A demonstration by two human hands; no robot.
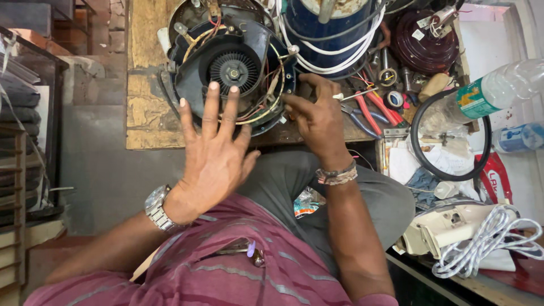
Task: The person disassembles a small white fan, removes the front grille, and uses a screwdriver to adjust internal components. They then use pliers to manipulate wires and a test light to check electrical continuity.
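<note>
Left hand (212, 153) hovers splayed, empty, over the fan motor housing (226, 73); right hand (317, 116) pinches its loose wires (266, 105), which could snap if tugged.

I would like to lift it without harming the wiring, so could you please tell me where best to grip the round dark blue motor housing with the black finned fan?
Probably by the bare outer rim of the round dark blue motor housing, from its left side. Loose wires cross the right half, where the right hand works. The left hand hovers spread over the lower edge.
</note>
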